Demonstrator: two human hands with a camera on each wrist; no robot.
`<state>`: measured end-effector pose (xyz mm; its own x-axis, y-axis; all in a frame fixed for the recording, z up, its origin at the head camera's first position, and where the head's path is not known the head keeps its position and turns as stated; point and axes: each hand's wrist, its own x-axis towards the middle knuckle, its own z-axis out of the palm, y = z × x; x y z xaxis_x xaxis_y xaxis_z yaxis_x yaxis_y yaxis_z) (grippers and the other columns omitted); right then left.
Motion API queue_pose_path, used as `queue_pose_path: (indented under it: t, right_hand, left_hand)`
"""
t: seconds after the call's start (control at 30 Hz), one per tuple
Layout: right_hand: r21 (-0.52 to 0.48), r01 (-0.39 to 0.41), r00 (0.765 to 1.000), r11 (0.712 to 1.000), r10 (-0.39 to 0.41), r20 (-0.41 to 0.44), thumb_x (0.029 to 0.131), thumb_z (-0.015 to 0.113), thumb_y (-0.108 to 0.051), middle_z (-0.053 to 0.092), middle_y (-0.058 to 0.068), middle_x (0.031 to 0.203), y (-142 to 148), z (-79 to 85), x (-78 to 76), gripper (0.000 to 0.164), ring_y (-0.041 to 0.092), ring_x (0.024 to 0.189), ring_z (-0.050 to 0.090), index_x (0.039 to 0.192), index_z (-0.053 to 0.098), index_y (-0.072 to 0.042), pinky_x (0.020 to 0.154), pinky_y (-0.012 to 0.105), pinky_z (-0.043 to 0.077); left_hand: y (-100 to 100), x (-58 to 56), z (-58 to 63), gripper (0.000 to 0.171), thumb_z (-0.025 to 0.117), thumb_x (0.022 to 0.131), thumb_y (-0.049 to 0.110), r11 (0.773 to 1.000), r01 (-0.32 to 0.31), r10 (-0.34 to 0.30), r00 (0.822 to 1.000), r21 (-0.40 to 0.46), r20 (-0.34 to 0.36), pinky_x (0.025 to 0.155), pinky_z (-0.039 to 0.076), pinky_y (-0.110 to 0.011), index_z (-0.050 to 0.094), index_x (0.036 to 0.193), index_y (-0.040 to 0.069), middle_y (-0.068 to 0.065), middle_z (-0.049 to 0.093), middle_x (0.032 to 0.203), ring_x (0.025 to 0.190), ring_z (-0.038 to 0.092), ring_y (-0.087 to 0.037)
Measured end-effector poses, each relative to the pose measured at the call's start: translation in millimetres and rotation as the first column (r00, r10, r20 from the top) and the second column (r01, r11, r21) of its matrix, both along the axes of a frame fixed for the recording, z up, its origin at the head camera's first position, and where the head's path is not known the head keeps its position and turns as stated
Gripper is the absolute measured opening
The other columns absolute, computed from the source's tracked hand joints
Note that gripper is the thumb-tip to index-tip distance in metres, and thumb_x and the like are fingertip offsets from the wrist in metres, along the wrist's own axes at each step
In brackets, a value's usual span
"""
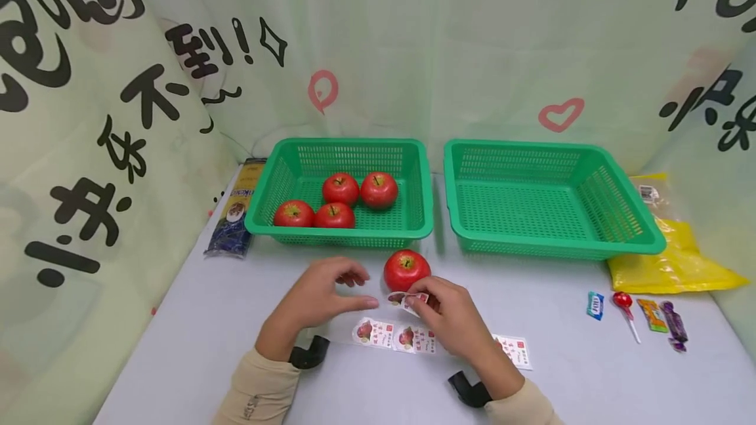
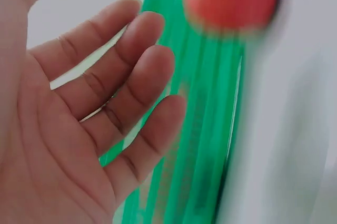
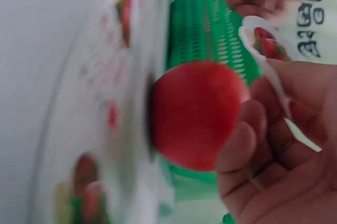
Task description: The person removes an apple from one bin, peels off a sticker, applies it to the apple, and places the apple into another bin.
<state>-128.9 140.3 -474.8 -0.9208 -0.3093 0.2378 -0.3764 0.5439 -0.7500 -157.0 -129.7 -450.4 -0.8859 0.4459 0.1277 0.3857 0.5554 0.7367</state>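
Note:
A single red apple (image 1: pixel 406 269) sits on the white table in front of the left basket. Just in front of it, my right hand (image 1: pixel 447 315) pinches a peeled label sticker (image 3: pixel 269 45) printed with apples and red writing, its edge curling in the right wrist view. Left of the apple, my left hand (image 1: pixel 331 294) hovers with fingers loosely bent and thumb extended, holding nothing; the palm and fingers (image 2: pixel 152 77) show in the left wrist view. Below the hands lies a strip of label stickers (image 1: pixel 394 336), partly hidden by my right forearm.
A green basket (image 1: pixel 339 235) holds several apples; another green basket (image 1: pixel 555 248) stands to its right. A dark blue packet (image 1: pixel 233 215) lies far left. At right are a yellow bag (image 1: pixel 667 264), a lollipop (image 1: pixel 623 300) and small wrapped candies (image 1: pixel 652 315).

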Motion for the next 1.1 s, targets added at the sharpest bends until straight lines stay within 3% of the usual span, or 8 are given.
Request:
queue_pose_path:
  t: [0.07, 0.13, 0.3, 0.43, 0.57, 0.77, 1.1]
  right_hand:
    - [-0.016, 0.0, 1.0, 1.0, -0.001, -0.028, 0.094, 0.079, -0.006, 0.062, -0.012, 0.084, 1.7, -4.8, -2.4, 0.016, 0.002, 0.072, 0.051, 0.095, 0.072, -0.021, 0.064, 0.02, 0.048]
    - [-0.027, -0.02, 0.999, 0.999, 0.019, -0.05, 0.094, 0.078, -0.006, 0.062, -0.013, 0.084, 0.8, -7.6, -4.0, 0.016, 0.002, 0.073, 0.051, 0.095, 0.072, -0.02, 0.064, 0.02, 0.048]
    - [-0.038, -0.054, 0.993, 0.998, 0.05, -0.105, 0.094, 0.08, -0.009, 0.065, -0.01, 0.085, -3.8, -9.3, -8.4, 0.013, 0.001, 0.074, 0.052, 0.102, 0.074, -0.016, 0.064, 0.019, 0.05]
    - [-0.052, 0.026, 0.99, 0.998, -0.033, -0.136, 0.085, 0.087, -0.007, 0.066, -0.008, 0.079, -0.7, -6.1, -12.5, 0.023, 0.0, 0.069, 0.053, 0.103, 0.073, -0.01, 0.06, 0.019, 0.051]
    - [-0.049, 0.079, 0.986, 0.996, -0.085, -0.142, 0.08, 0.091, -0.005, 0.066, -0.007, 0.074, 3.7, -3.1, -15.4, 0.023, 0.0, 0.065, 0.052, 0.09, 0.071, -0.011, 0.057, 0.019, 0.05]
    - [-0.035, 0.106, 0.983, 0.994, -0.11, -0.148, 0.079, 0.092, -0.005, 0.065, -0.005, 0.074, 3.8, -3.7, -15.8, 0.023, 0.002, 0.066, 0.052, 0.085, 0.071, -0.013, 0.058, 0.019, 0.05]
    - [0.012, 0.139, 0.957, 0.99, -0.131, -0.257, 0.078, 0.093, -0.006, 0.063, -0.004, 0.075, 3.1, -15.9, -9.9, 0.025, 0.002, 0.066, 0.05, 0.086, 0.07, -0.012, 0.058, 0.018, 0.049]
  left_hand:
    - [20.5, -0.1, 1.7, 0.038, 0.091, 0.084, 0.038, 0.999, 0.048, -0.048, 0.999, -0.001, 0.026, 0.085, 0.061, -0.036, 0.076, 0.107, 0.012, -0.002, 0.076, 0.098, 0.091, 0.069, -0.018]
    - [32.6, -0.7, -2.2, 0.03, 0.091, 0.084, 0.033, 0.998, 0.067, -0.067, 0.998, -0.009, 0.006, 0.078, 0.059, -0.027, 0.077, 0.1, 0.013, 0.003, 0.074, 0.089, 0.083, 0.066, -0.009]
    - [39.1, 0.1, -15.2, 0.012, 0.09, 0.085, 0.015, 0.997, 0.032, -0.028, 0.998, 0.063, -0.061, 0.065, 0.052, -0.018, 0.078, 0.084, 0.013, 0.005, 0.069, 0.076, 0.07, 0.055, 0.0]
    - [42.8, -3.5, -23.1, 0.011, 0.089, 0.084, 0.017, 0.988, 0.007, 0.009, 0.995, 0.157, -0.103, 0.063, 0.052, -0.018, 0.081, 0.087, 0.011, 0.001, 0.071, 0.077, 0.07, 0.055, -0.001]
    - [47.6, -7.1, -27.0, 0.011, 0.09, 0.085, 0.02, 0.983, -0.026, 0.046, 0.993, 0.182, -0.106, 0.062, 0.052, -0.019, 0.083, 0.086, 0.013, 0.003, 0.071, 0.078, 0.07, 0.056, -0.001]
    - [51.5, -8.1, -28.2, 0.01, 0.092, 0.082, 0.02, 0.982, -0.101, 0.12, 0.986, 0.159, -0.119, 0.063, 0.052, -0.019, 0.085, 0.085, 0.014, 0.005, 0.072, 0.078, 0.072, 0.059, -0.006]
    - [57.8, -2.3, -38.1, 0.013, 0.095, 0.078, 0.018, 0.98, -0.176, 0.191, 0.965, 0.096, -0.18, 0.062, 0.051, -0.017, 0.084, 0.082, 0.012, 0.004, 0.074, 0.074, 0.07, 0.059, -0.009]
